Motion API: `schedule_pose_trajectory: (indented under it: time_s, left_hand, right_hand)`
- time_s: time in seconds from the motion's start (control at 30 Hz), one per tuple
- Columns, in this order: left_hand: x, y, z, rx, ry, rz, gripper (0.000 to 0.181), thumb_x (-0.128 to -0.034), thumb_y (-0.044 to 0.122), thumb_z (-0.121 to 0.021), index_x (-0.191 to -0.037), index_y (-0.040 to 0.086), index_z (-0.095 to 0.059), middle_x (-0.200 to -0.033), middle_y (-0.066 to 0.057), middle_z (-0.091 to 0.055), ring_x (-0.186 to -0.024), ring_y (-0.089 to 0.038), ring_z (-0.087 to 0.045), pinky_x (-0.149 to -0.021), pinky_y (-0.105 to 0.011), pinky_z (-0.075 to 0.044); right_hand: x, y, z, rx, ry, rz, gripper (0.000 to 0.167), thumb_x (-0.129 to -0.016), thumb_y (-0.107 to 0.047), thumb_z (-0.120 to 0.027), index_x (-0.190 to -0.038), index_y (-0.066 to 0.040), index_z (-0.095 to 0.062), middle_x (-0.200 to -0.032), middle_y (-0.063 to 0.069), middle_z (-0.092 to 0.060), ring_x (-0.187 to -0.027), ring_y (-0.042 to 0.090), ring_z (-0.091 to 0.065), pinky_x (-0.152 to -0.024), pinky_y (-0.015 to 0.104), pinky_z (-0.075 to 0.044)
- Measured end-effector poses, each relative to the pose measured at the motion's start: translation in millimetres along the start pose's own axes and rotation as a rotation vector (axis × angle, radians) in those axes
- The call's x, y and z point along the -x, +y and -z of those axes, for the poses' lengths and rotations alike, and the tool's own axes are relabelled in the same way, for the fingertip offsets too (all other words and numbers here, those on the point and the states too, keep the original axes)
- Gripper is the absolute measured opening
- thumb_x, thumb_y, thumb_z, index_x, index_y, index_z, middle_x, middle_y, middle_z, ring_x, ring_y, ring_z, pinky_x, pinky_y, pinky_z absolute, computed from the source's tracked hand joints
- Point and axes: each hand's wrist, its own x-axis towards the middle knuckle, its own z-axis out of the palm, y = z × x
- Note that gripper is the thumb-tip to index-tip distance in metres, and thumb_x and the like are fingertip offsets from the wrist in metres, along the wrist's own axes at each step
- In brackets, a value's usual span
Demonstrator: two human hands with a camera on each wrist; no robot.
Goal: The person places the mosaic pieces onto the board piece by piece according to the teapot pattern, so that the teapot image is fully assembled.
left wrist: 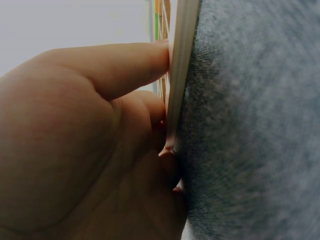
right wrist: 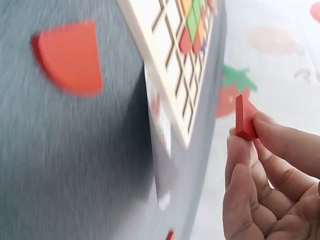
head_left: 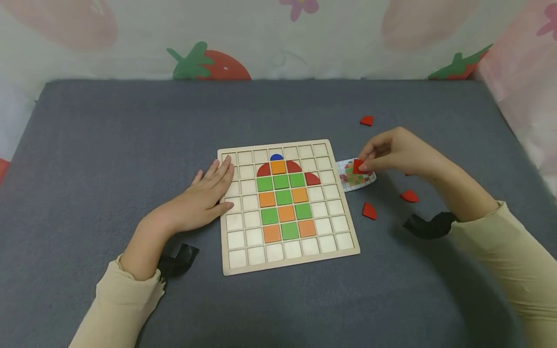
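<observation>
A wooden grid board (head_left: 274,252) holds green and orange squares, a blue half-round piece (head_left: 276,157) at the top and red quarter-round pieces (head_left: 312,179). My left hand (head_left: 191,205) rests on the board's left edge with its fingers extended. In the left wrist view, the thumb (left wrist: 135,65) touches the board's side. Off the board's right side, my right hand (head_left: 393,152) pinches a red piece (right wrist: 245,119) between thumb and fingers, raised above a printed pattern card (head_left: 354,180). Part of that card is hidden by the hand, and its left end lies at the board's edge.
Loose red quarter-round pieces lie on the grey cloth: one at the back (head_left: 367,121), two nearer me (head_left: 369,211) (head_left: 409,195). Another is mostly hidden behind the right wrist. Black straps (head_left: 430,225) hang from both wrists. A strawberry-print curtain (head_left: 330,53) closes off the back.
</observation>
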Motion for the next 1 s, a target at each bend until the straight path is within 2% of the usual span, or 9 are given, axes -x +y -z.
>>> schedule_pose_trajectory:
  time_s: [0.13,0.27,0.47,0.73,1.0]
  left_hand:
    - [0.1,0.8,-0.7,0.003,0.000,0.005,0.070,-0.1011,0.025,-0.043,-0.150,-0.001,0.000,-0.156,-0.013,0.012,-0.141,-0.029,0.015,-0.110,-0.056,0.003]
    - [0.1,1.3,-1.0,0.000,0.000,0.008,0.070,-0.1010,0.024,-0.043,-0.150,-0.001,0.000,-0.156,-0.013,0.012,-0.141,-0.028,0.015,-0.110,-0.056,0.003]
    - [-0.1,1.4,-1.1,-0.004,0.002,0.009,0.070,-0.1009,0.025,-0.044,-0.150,-0.001,0.000,-0.157,-0.013,0.012,-0.141,-0.028,0.015,-0.110,-0.056,0.003]
    - [0.1,1.7,-1.2,-0.004,-0.001,0.009,0.070,-0.1010,0.025,-0.043,-0.150,-0.001,0.000,-0.157,-0.013,0.012,-0.141,-0.028,0.015,-0.110,-0.055,0.003]
    - [0.6,2.0,-0.9,-0.006,-0.002,0.014,0.070,-0.1008,0.025,-0.044,-0.150,-0.001,0.000,-0.157,-0.013,0.011,-0.142,-0.028,0.015,-0.110,-0.055,0.003]
  right_hand:
    - [-5.1,-6,-13,-0.045,-0.064,0.018,0.014,-0.083,-0.008,-0.073,-0.092,0.001,-0.068,-0.076,0.009,-0.066,-0.068,0.024,-0.061,-0.063,0.034,-0.051]
    - [-9.7,-9,-21,-0.022,-0.107,0.020,0.015,-0.083,-0.011,-0.073,-0.092,0.000,-0.068,-0.076,0.007,-0.067,-0.064,0.020,-0.059,-0.059,0.032,-0.049]
    - [-15.8,-11,-33,-0.009,-0.154,0.007,0.015,-0.082,-0.010,-0.073,-0.093,0.000,-0.070,-0.084,0.007,-0.070,-0.072,0.016,-0.067,-0.065,0.028,-0.054]
    - [-21.2,-13,-45,0.119,-0.152,0.054,0.005,-0.077,-0.004,-0.076,-0.081,-0.004,-0.072,-0.074,0.003,-0.070,-0.067,0.015,-0.065,-0.061,0.028,-0.051]
    - [-23.0,-15,-49,0.143,-0.147,0.042,0.006,-0.077,-0.004,-0.076,-0.079,-0.004,-0.071,-0.072,0.002,-0.069,-0.064,0.014,-0.064,-0.060,0.027,-0.050]
